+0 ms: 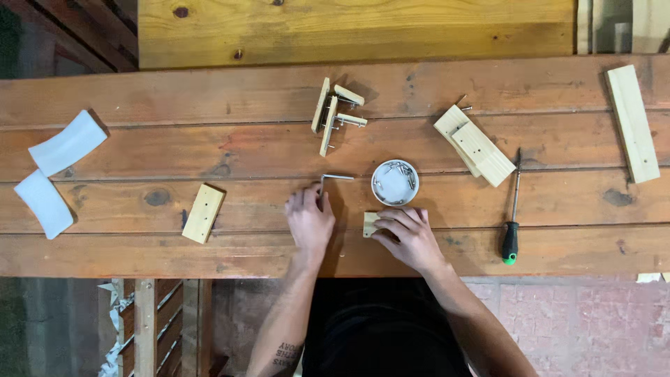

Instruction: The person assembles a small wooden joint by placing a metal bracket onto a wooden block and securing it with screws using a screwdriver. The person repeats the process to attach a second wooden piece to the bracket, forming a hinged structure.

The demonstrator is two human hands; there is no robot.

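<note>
Hex key [333,179], bent metal L-shape, lay flat on the wooden worktop [209,139], just left of the round white dish [394,183] of screws. Left hand [309,220] sat palm down below-left of the dish, fingertips at the key's short leg; grip loose, fingers slightly spread, not clamped on anything I could confirm. Right hand [408,234] was directly below the dish, fingers curled onto a small wood block [370,223], pinning it to the worktop; most of the block was hidden under the hand.

Relative to the dish: part-assembled wooden pieces with bolts [333,113] above-left; stacked pale wood pieces [476,145] right and slightly up; screwdriver with green-black handle [512,216] further right, tip pointing away from the person; long wood strip [632,123] far right. Loose wood block [204,212] well left, two white curved pieces [56,171] at far left.
</note>
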